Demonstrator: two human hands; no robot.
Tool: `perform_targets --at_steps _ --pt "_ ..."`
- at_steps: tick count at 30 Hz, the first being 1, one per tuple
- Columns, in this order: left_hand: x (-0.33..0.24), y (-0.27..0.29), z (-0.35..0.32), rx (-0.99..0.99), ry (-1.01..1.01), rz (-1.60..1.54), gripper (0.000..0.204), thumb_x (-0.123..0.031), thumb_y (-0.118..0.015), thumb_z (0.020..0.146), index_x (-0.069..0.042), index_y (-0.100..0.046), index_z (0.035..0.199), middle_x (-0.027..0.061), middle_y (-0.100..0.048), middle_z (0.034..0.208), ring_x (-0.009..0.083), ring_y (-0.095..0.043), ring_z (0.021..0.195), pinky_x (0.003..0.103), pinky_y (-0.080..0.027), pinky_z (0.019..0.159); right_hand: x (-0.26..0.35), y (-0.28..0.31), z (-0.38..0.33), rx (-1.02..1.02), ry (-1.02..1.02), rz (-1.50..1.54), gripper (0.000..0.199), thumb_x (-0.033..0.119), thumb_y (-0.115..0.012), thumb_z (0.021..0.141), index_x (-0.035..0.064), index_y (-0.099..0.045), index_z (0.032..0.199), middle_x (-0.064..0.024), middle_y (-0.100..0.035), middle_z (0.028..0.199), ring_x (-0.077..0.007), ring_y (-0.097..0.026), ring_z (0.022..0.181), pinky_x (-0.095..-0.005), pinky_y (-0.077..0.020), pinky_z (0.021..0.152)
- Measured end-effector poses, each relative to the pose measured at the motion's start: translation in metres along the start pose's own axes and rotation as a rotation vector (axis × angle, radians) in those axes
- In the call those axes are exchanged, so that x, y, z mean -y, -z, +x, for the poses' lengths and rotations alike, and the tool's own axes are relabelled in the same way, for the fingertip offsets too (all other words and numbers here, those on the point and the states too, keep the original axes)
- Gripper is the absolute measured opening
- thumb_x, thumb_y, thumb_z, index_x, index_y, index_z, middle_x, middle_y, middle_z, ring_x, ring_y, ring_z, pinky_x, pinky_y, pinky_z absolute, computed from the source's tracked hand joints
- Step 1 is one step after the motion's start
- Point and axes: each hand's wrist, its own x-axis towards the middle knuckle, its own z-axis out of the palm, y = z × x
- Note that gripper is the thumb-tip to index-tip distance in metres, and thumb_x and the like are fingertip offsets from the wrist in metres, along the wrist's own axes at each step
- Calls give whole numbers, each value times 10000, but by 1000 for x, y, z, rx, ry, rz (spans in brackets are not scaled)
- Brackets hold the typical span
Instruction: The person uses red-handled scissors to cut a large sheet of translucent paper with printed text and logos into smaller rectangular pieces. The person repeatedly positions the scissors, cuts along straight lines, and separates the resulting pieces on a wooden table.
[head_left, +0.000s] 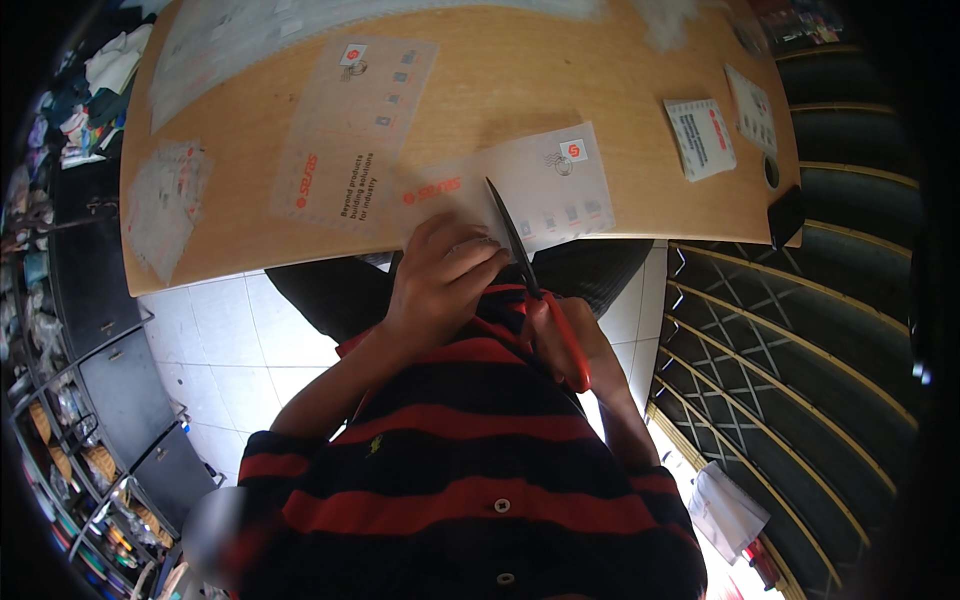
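Observation:
My right hand (565,335) grips a pair of scissors (530,270) by the red handles, close to my body. The dark blades point away from me and lie along the middle of a printed sheet (560,195). Whether the blades are apart is hard to tell. That sheet is pale, with red and grey print and a stamp-like mark, and it reaches over the table's near edge. My left hand (450,265) is closed on the sheet's near edge, left of the blades; it is slightly blurred. Farther left lies a longer printed sheet (350,130), partly translucent.
The wooden table (480,90) carries a pile of cut pieces (168,205) at left and a small printed stack (700,138) at right, with another piece (750,108) beside it. Translucent sheeting (250,45) covers the far edge. A folding metal gate (780,330) stands at right, cluttered shelves (70,430) at left.

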Motion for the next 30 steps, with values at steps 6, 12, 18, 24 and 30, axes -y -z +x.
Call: perform_targets --at_steps 6,12,18,24,30 --pt "-1 1 2 -24 9 5 180 -21 -726 705 -27 -726 884 37 -641 890 228 -643 928 436 -497 866 -3 -8 7 -48 1 26 708 500 -354 1032 -37 -625 660 -29 -458 380 -102 -469 330 -250 -370 379" --pt "-1 6 2 13 4 5 232 -16 -715 670 -30 -722 902 37 -633 884 230 -645 930 429 -495 859 -3 -7 19 -60 216 -1 723 524 -354 1029 -40 -608 655 -38 -458 377 -116 -480 321 -250 -365 363" --pt "-1 4 -2 -4 -14 -6 243 -14 -712 657 -32 -716 899 34 -626 884 232 -647 930 424 -492 845 8 -5 23 -28 96 37 753 559 -348 1021 -49 -597 653 -53 -468 380 -120 -486 326 -253 -369 367" --pt "-3 12 3 2 3 -6 228 -4 -757 648 -41 -724 871 49 -662 876 263 -661 884 397 -509 791 14 3 39 0 171 35 725 548 -384 1016 -44 -591 653 -54 -460 380 -138 -491 325 -261 -383 359" --pt "1 18 -3 3 7 6 254 -2 -703 635 -42 -713 885 64 -659 857 254 -658 868 421 -496 815 27 1 46 9 119 110 640 492 -447 1015 -30 -586 673 -40 -465 418 -140 -515 345 -255 -409 354"
